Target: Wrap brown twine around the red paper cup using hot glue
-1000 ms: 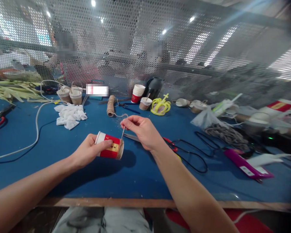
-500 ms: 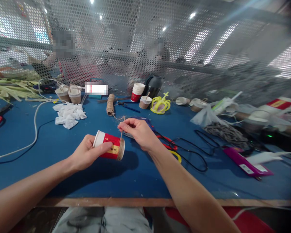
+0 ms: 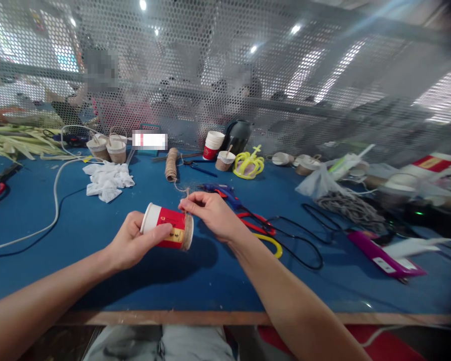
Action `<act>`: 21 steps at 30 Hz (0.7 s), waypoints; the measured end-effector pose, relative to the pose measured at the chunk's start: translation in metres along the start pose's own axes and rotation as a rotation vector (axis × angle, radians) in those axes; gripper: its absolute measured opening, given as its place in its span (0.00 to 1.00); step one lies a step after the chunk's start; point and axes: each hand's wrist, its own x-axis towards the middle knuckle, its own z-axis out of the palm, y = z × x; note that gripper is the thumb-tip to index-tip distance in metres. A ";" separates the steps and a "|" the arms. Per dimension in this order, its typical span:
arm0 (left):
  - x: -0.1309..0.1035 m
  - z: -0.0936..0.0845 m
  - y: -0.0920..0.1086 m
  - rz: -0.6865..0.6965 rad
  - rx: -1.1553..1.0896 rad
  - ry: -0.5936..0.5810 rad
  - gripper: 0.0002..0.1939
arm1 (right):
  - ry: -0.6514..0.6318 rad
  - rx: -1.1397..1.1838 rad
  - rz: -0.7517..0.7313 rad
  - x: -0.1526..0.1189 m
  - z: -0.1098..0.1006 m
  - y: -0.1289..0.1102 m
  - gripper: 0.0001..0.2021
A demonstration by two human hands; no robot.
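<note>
My left hand (image 3: 135,240) is wrapped round a red and white paper cup (image 3: 169,220), held on its side above the table with its rim to the left. Brown twine (image 3: 188,232) is wound in a band about the cup's base end. Between thumb and fingertips, my right hand (image 3: 206,210) pinches the twine close beside the cup's upper side. The loose strand runs back to a twine spool (image 3: 171,164) lying on the table. Behind my right hand lies a blue glue gun (image 3: 225,193), partly covered by it.
Red-handled and yellow-handled tools (image 3: 272,245) and a black cable lie right of my right forearm. White crumpled cloth (image 3: 108,179), twine-wrapped cups (image 3: 116,150), a yellow crown-shaped piece (image 3: 249,164) and stacked paper cups (image 3: 213,145) stand farther back. A purple packet (image 3: 383,255) lies at right.
My right hand has moved slightly down and left, closer to the cup, with the twine still pinched. More of the glue gun shows. The cup has shifted slightly left.
</note>
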 end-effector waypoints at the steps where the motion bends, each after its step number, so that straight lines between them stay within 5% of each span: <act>1: 0.000 0.000 0.000 0.006 -0.006 0.001 0.17 | -0.005 -0.002 0.001 0.000 0.000 0.001 0.09; 15: 0.002 0.005 0.002 -0.165 -0.258 0.098 0.13 | -0.076 0.008 0.039 0.006 0.003 0.013 0.13; 21: 0.003 0.003 0.007 -0.130 -0.293 0.152 0.13 | 0.074 -0.126 0.022 0.010 -0.010 0.011 0.14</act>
